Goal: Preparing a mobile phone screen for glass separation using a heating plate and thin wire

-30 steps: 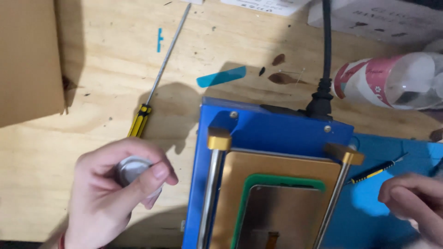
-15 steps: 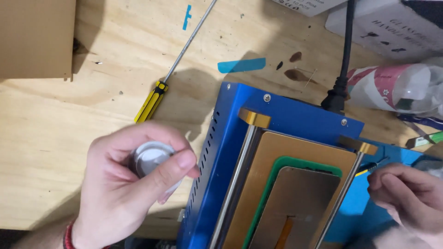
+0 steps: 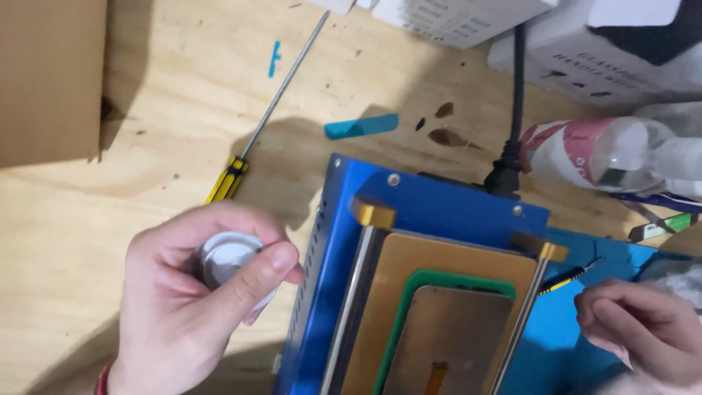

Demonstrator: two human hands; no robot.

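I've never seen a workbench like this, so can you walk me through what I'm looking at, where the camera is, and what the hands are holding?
The camera sits on the person's head and looks down at a wooden table. The left hand grips a small round silver-white container in its fingers. The right hand is curled at the lower right; whether it holds anything is unclear. Between them stands a blue metal machine with a flat brass-coloured plate, a green frame and a black power cable. Nearby lie a yellow-handled screwdriver, a blue strip and a plastic bottle.
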